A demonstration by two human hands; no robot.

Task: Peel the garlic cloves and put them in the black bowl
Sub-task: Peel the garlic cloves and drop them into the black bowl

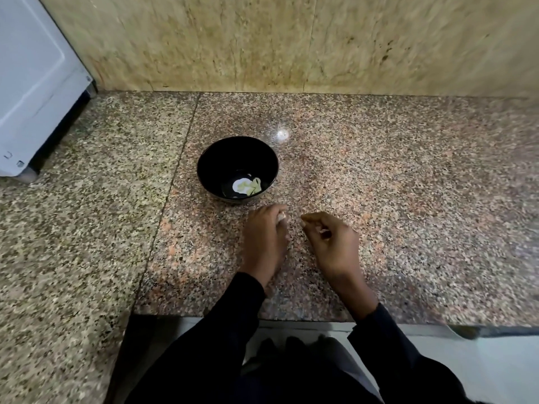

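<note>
On the speckled granite table, your left hand has its grip pinched on a pale garlic clove, just in front of the black bowl. Peeled cloves lie inside that bowl. Your right hand sits beside it, fingers curled; whether its grip holds anything, I cannot tell.

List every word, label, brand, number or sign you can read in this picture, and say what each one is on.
None can be read.
The white appliance at the left has small marks near its lower edge, too small and blurred to tell as text.
The black bowl, the granite counter and the stone wall bear no writing.
</note>
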